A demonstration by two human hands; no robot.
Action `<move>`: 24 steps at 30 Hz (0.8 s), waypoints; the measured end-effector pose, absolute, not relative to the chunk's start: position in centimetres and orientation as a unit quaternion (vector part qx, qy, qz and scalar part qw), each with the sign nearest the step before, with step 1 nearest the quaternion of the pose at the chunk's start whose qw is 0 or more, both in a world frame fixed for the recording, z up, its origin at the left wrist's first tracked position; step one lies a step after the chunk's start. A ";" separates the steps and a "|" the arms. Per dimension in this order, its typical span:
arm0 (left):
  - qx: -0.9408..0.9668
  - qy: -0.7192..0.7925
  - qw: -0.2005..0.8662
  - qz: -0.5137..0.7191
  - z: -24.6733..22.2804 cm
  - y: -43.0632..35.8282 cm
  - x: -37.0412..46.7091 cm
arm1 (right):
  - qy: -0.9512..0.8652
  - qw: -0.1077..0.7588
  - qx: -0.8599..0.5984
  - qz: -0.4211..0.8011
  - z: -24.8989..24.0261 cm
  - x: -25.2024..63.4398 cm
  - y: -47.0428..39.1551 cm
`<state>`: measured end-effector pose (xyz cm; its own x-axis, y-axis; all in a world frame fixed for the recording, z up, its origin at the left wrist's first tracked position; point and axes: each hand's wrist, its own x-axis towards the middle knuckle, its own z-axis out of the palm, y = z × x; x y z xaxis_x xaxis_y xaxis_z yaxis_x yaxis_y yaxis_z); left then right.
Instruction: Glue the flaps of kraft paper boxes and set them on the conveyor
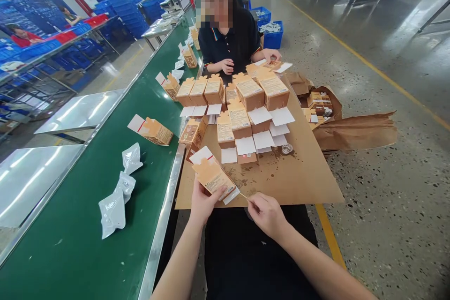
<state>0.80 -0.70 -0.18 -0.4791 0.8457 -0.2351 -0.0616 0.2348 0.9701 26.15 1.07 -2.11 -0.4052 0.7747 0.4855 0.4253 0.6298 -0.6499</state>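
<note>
My left hand [205, 200] is wrapped around a small brown and orange carton [215, 176], tilted over the near edge of the cardboard-covered table. The carton's top flap with a red line points away from me, and a white flap sticks out at its near end. In my right hand [266, 212], fingertips pinch a thin pale stick [243, 195]; its far end meets the carton's near white flap. Whether the tip carries anything is too small to see. Beyond the held carton, several similar cartons [240, 119] stand stacked with white flaps hanging out.
A green conveyor belt [80, 178] on the left carries white pouches [112, 213] and open cartons [154, 131]. A small clear dish [287, 149] sits among wet spots on the cardboard [305, 168]. Opposite, a co-worker [228, 42] handles a flat carton. Brown paper wrapping [355, 131] lies right.
</note>
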 end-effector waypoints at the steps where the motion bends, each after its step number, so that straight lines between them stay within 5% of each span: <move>1: 0.306 0.673 0.400 0.542 -0.5 -1.1 1.2 | -0.800 0.414 -0.375 0.218 -1.9 26.6 0.9; 7: 0.373 0.698 0.301 0.532 -2.1 -3.1 2.2 | -0.755 0.447 -0.411 0.248 -0.9 28.8 -0.8; 19: 0.392 0.721 0.272 0.502 -2.3 -2.5 3.1 | -0.710 0.493 -0.407 0.295 -0.9 28.8 -2.3; 24: 0.354 0.766 0.185 0.504 -2.0 -3.9 -1.8 | -0.681 0.498 -0.432 0.319 -1.1 30.1 -2.3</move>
